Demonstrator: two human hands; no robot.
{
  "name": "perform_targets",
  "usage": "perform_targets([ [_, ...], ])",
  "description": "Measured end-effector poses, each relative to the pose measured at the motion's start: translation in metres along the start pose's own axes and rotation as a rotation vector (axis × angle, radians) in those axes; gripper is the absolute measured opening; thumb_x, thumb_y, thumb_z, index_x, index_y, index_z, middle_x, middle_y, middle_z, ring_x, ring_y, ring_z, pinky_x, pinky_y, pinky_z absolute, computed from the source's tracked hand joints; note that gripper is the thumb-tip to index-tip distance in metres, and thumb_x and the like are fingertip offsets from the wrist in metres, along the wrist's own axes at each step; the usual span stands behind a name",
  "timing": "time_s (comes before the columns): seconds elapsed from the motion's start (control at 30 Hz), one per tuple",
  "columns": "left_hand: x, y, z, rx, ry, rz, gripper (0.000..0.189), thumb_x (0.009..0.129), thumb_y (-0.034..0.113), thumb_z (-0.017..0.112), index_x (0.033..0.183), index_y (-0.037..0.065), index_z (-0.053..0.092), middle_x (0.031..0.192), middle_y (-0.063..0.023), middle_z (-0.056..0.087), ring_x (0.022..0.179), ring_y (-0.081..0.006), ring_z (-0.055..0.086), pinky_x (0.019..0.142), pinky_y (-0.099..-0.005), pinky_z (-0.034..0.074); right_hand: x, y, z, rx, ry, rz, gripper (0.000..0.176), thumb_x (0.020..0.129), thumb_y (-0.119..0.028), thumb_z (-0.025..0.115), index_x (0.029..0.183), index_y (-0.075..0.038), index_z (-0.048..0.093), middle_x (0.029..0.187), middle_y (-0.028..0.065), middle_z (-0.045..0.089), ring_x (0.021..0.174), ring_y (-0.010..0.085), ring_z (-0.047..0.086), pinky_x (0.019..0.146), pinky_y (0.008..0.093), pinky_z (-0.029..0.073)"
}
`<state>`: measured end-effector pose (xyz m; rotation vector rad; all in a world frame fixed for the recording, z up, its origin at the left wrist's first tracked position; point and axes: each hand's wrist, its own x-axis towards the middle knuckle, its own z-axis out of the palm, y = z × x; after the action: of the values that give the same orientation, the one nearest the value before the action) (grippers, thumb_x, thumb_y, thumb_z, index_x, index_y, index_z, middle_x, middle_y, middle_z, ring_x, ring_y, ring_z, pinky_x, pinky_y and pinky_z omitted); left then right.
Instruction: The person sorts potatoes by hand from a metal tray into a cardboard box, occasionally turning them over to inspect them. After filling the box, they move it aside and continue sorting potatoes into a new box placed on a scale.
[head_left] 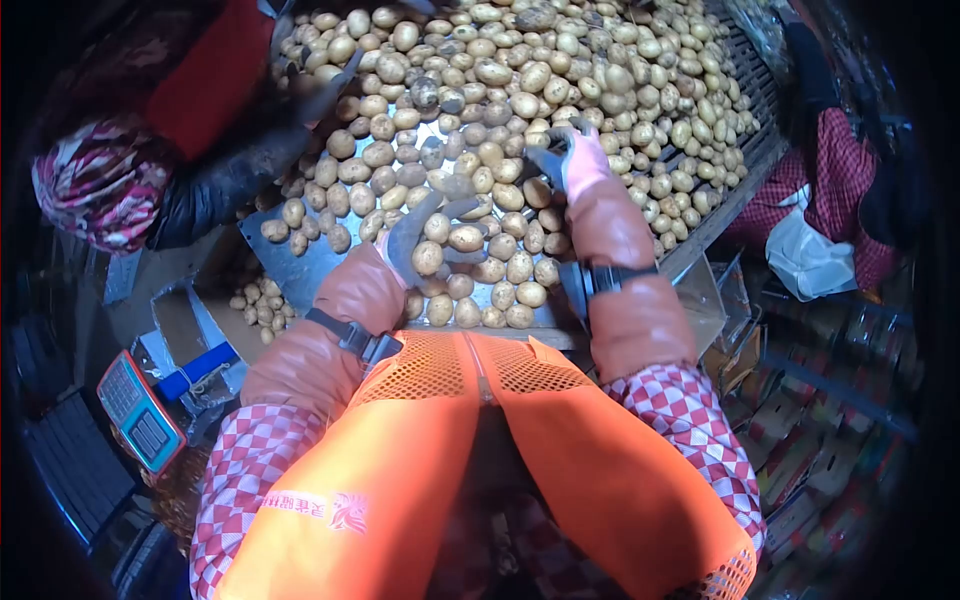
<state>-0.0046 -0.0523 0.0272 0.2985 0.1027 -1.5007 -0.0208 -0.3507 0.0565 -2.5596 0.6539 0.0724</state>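
Many potatoes (519, 266) lie spread over a metal sorting surface (352, 262) in front of me. My left hand (408, 245), in a grey glove, is cupped palm up with its fingers apart. A couple of potatoes (428, 258) rest in its palm, and others lie close around its fingers. Further forward and to the right, my right hand (575, 163) wears a pink and grey glove. Its thumb and fingers are spread and slightly curled at the edge of the thicker heap, nearest to several potatoes; I see none held.
A co-worker's gloved hand (335, 95) reaches over the potatoes at the upper left. Another person in red checks (835, 185) is at the right. A box with potatoes (262, 305) and a red-and-teal scale (142, 412) are at left. A slatted edge (755, 75) borders the heap.
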Motion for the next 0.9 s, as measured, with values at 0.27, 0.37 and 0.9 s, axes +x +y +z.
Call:
perform_targets([
  [0.27, -0.028, -0.03, -0.065, 0.146, 0.13, 0.266, 0.075, 0.083, 0.022, 0.077, 0.145, 0.007, 0.037, 0.13, -0.0161, 0.06, 0.108, -0.0253, 0.065, 0.087, -0.0378, 0.057, -0.114, -0.1, 0.033, 0.047, -0.419, -0.675, 0.062, 0.072, -0.032, 0.082, 0.127, -0.015, 0.058, 0.136, 0.02, 0.052, 0.125, 0.0412, 0.052, 0.105, 0.0456, 0.045],
  [0.37, -0.062, -0.041, -0.075, 0.349, 0.289, 0.547, 0.067, 0.098, 0.058, 0.045, 0.142, 0.008, 0.044, 0.134, -0.0194, 0.057, 0.113, -0.0337, 0.064, 0.087, -0.0436, 0.058, -0.131, -0.146, 0.042, 0.072, -0.462, -0.731, 0.06, 0.074, -0.027, 0.078, 0.129, -0.016, 0.058, 0.139, 0.0198, 0.048, 0.124, 0.0415, 0.051, 0.106, 0.0492, 0.041],
  [0.9, -0.307, -0.104, -0.136, -0.436, 1.368, 1.137, 0.046, 0.095, 0.032, 0.057, 0.137, 0.015, 0.05, 0.129, -0.0065, 0.055, 0.122, -0.0238, 0.052, 0.086, -0.0401, 0.051, -0.05, -0.102, 0.069, -0.329, -0.024, -0.421, 0.053, 0.087, -0.039, 0.067, 0.135, -0.021, 0.056, 0.143, 0.0181, 0.046, 0.132, 0.0382, 0.04, 0.106, 0.0566, 0.037],
])
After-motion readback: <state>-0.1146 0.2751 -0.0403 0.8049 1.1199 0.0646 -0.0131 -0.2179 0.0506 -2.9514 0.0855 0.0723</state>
